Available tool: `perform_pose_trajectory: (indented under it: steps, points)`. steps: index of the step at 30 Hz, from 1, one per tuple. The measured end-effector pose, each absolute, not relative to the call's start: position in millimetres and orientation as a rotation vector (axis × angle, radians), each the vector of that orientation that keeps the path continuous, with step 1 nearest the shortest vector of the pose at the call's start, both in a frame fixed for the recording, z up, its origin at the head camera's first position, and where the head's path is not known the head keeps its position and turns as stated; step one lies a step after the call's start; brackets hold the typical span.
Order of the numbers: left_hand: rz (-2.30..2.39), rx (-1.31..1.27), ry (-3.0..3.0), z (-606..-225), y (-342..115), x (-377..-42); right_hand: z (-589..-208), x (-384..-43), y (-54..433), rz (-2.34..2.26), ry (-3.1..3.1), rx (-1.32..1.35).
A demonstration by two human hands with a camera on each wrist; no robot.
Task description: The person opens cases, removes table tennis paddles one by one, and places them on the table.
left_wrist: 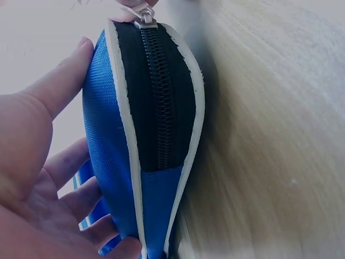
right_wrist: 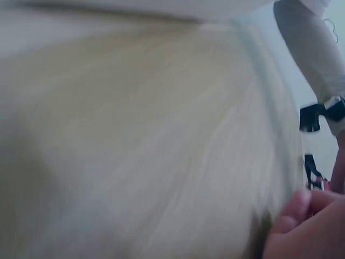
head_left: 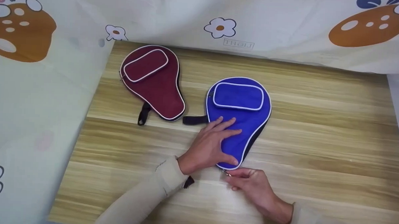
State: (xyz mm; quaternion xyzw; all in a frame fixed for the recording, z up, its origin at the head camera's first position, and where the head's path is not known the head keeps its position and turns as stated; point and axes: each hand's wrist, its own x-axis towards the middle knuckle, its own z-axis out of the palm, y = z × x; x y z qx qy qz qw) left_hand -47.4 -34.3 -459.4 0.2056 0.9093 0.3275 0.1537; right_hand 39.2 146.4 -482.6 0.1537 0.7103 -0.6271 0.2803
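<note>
A blue paddle-shaped zip case (head_left: 249, 122) with white piping and a small front pocket lies on the wooden table, narrow end towards me. My left hand (head_left: 207, 146) rests on its lower half, fingers spread, thumb near the narrow tip. At that tip my right hand (head_left: 256, 188) pinches the zipper pull between thumb and fingers. In the left wrist view the zipper slider (left_wrist: 145, 22) sits at the top of a dark zipper (left_wrist: 156, 91), whose teeth are joined below it. The right wrist view catches only part of my right hand (right_wrist: 310, 226) at its lower corner.
A dark red case (head_left: 154, 80) of the same shape lies at the back left, its black strap (head_left: 143, 114) hanging out. Another black strap (head_left: 195, 120) sticks out left of the blue case. Behind the table (head_left: 318, 136) hangs a patterned curtain (head_left: 176, 15).
</note>
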Motion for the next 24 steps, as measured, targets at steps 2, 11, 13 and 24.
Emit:
perform_pose_trajectory:
  steps: [2, 11, 13, 24]
  points:
    - [0.944, 0.586, 2.604, -460, -35, -47, -483, 41, 141, -1.73, 1.854, 0.452]
    - [0.939, 0.596, 2.601, -458, -37, -48, -484, 45, 141, -1.81, 1.768, 0.442]
    - [0.94, 0.603, 2.598, -458, -37, -49, -484, 46, 143, -1.815, 1.761, 0.432]
    - [0.892, 0.634, 2.618, -458, -37, -48, -478, 48, 165, -1.739, 2.07, 0.305]
